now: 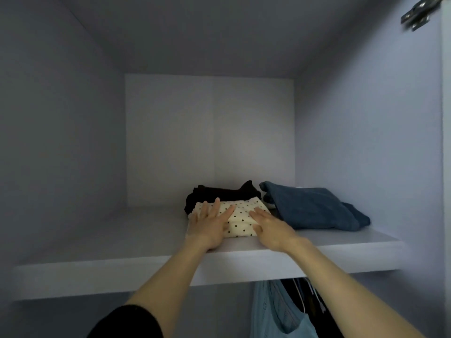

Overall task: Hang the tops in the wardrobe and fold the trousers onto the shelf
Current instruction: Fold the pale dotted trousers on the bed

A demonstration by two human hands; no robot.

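Note:
Folded cream trousers with black dots lie on the white wardrobe shelf, near its front edge. My left hand lies flat on their left part, fingers straight and spread. My right hand rests flat on their right part with straight fingers. Behind them lies a folded black garment. To the right sit folded blue jeans.
Below the shelf a light blue knitted top and dark clothes hang on hangers at the lower right. A metal door hinge shows at the top right. The shelf's left half is bare.

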